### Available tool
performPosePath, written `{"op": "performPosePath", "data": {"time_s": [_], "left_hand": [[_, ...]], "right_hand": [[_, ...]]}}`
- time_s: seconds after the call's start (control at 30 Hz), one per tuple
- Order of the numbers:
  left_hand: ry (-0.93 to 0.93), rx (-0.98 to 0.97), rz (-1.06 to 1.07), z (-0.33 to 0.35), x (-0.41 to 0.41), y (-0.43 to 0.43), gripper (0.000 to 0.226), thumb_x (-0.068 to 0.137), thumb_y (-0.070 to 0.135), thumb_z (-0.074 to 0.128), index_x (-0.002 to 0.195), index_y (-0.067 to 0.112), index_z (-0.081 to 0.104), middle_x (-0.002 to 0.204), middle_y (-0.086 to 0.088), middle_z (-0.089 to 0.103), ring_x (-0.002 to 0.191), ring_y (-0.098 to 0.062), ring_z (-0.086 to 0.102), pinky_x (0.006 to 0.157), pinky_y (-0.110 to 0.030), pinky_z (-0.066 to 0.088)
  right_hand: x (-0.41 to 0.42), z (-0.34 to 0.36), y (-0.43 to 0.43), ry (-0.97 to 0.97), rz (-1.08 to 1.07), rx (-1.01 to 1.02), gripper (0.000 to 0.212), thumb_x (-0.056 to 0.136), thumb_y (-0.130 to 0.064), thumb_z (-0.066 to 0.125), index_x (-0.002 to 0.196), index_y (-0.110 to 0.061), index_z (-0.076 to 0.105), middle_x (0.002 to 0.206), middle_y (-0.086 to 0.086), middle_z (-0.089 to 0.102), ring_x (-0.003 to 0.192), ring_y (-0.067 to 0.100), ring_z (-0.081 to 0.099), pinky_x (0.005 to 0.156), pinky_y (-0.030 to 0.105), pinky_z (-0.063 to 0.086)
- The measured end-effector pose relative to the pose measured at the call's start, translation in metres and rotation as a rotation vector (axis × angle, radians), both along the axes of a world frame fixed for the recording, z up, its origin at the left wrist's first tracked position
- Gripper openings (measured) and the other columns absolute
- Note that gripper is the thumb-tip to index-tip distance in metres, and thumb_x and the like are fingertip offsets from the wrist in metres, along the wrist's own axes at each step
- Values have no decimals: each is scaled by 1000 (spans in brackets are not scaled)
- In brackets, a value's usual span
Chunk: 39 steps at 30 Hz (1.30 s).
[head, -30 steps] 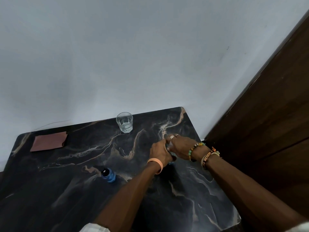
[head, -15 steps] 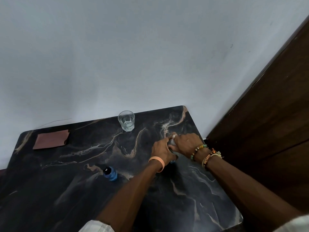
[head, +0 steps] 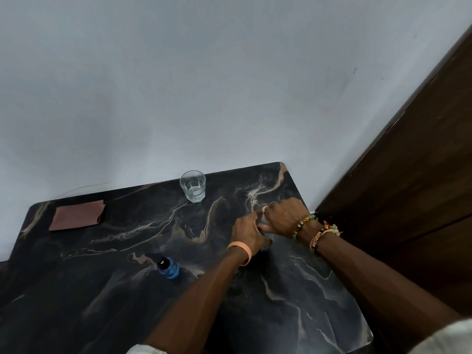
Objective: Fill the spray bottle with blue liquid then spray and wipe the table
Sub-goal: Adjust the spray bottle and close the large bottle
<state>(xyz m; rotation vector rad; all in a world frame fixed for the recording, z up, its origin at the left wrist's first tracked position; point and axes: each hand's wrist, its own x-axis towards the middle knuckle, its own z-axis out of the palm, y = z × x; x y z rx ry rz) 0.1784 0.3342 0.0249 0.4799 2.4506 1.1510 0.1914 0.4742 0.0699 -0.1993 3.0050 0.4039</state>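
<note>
Spray bottle (head: 264, 247) mostly hidden, clasped between left hand (head: 246, 232), right hand (head: 284, 217).

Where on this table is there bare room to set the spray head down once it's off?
Bare: the wide near-left stretch of the table, below the brown cloth and left of the blue bottle; also the middle, between the glass and that bottle. Crowded: the far-right corner, where the left hand and right hand meet.

table (head: 127, 290) showing black marble with tan veins | bottle (head: 168, 269) showing blue | cloth (head: 76, 217) showing reddish-brown | wristband (head: 241, 250) showing peach
</note>
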Motion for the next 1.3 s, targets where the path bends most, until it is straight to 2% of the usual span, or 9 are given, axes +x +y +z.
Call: {"op": "performPosePath", "data": {"time_s": [0.13,0.3,0.37,0.5,0.63,0.87,1.03,1.17,1.3], "left_hand": [[37,4,-17,3,-2,2,72,55,24,89,121,34,62,105,4,73,98,-15,66,91,-30,50],[19,-49,-13,3,-2,2,52,54,24,89,99,30,64,92,4,73,81,-11,62,76,-23,50],[13,-52,-9,4,-2,2,48,55,23,89,92,32,62,88,6,71,74,-7,57,75,-24,53],[12,-52,-6,6,-3,2,55,54,24,90,102,28,65,92,5,72,78,-7,58,78,-22,49],[4,-73,4,5,-2,2,51,52,25,88,98,26,65,88,5,71,82,-13,65,68,-20,47],[-12,-66,0,8,-3,1,56,51,22,90,101,27,65,87,5,72,73,-8,61,70,-19,48],[-7,-81,-4,8,-4,2,63,55,23,90,112,23,65,98,1,73,93,-18,67,83,-28,53],[6,-79,-26,12,-2,3,66,54,22,90,114,26,63,95,4,73,90,-17,68,83,-29,55],[0,-100,-4,13,-3,2,60,52,25,90,106,25,65,96,1,72,91,-19,67,79,-26,51]], "right_hand": [[8,-13,-2,6,-249,-163,61,87,-72,40,114,-21,59,101,4,70,87,26,67,66,32,43],[6,-5,-4,93,-2,-17,52,95,-62,31,108,-20,58,93,3,69,77,26,68,54,30,38],[7,-2,-8,55,-22,-9,49,97,-59,29,113,-20,56,95,3,69,79,25,67,54,30,38],[5,-5,-14,9,-171,-93,49,95,-59,35,114,-21,57,99,3,69,84,26,66,58,30,37],[3,-2,-4,15,80,22,52,96,-61,29,111,-20,58,93,3,68,76,26,67,50,30,32],[5,-7,-16,2,-185,-155,48,95,-60,34,119,-23,52,99,4,69,85,27,66,60,31,37],[0,6,-12,16,-37,20,51,95,-62,31,102,-19,59,84,0,66,62,20,57,47,27,26],[7,-3,-16,20,-229,-137,49,94,-62,35,114,-23,56,98,4,69,83,27,67,59,30,38],[5,-5,-14,46,-84,-40,46,98,-54,33,113,-18,59,94,2,69,78,25,67,55,30,37]]}}
